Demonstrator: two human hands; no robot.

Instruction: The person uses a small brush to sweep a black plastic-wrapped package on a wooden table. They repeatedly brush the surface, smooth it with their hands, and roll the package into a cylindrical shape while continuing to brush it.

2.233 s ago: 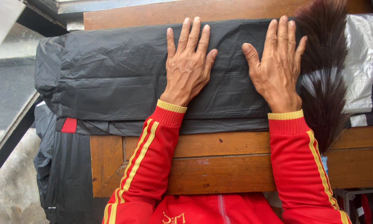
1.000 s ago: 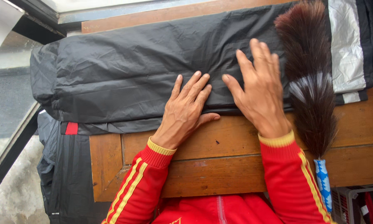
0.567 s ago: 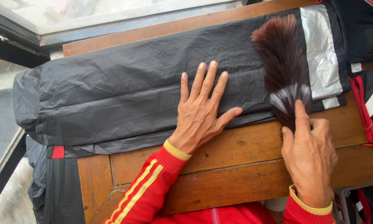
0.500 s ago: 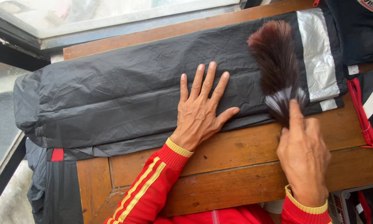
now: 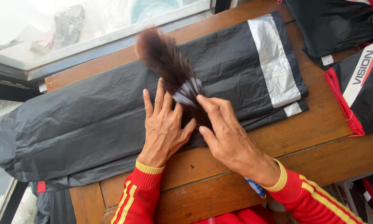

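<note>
A long folded black garment with a silver band lies across a wooden table. My left hand rests flat on it, fingers spread, near its front edge. My right hand grips the handle of a dark brown feather duster. The duster's feathers point up and left over the garment, blurred by motion, just above my left fingers. The handle's blue end peeks out beneath my right wrist.
More black garments with red trim lie at the table's right end. A window sill and frame run along the far side. Black fabric hangs off the table's left front corner. A crate stands below right.
My right hand left the garment, took hold of the feather duster at the right and swung it left over the garment. My left hand stayed flat on the fabric.
</note>
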